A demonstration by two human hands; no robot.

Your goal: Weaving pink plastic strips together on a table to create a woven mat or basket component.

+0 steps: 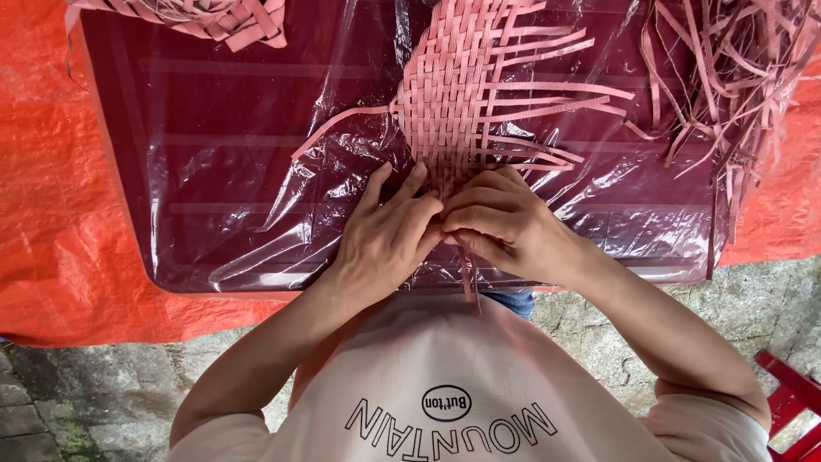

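Head view. Dark maroon desk [214, 171] under a wrinkled clear plastic sheet [282, 197], set over an orange tarp [51, 171]. Partly woven pink mat [453, 94] lies at centre of the desk, near edge touching the person's hands; loose unwoven strips [556, 90] fan out from its right side, one long strip [338, 128] trails off to the left.

Left hand [389, 235]: fingers half curled, tips pressed down on the near edge of the weave, likely pinning the crossings so they do not slip. Right hand [500, 222]: closed narrow, thumb and fingers pinching a strip end [469, 274] that hangs over the desk edge toward the body. Both hands meet at the same spot; the exact strip under the left fingertips is hidden.

Bundle of spare pink strips [727, 77] at upper right, well apart from the hands. A second woven piece [214, 19] at the top left edge. Red stool corner [791, 402] lower right, on stone paving [85, 393].
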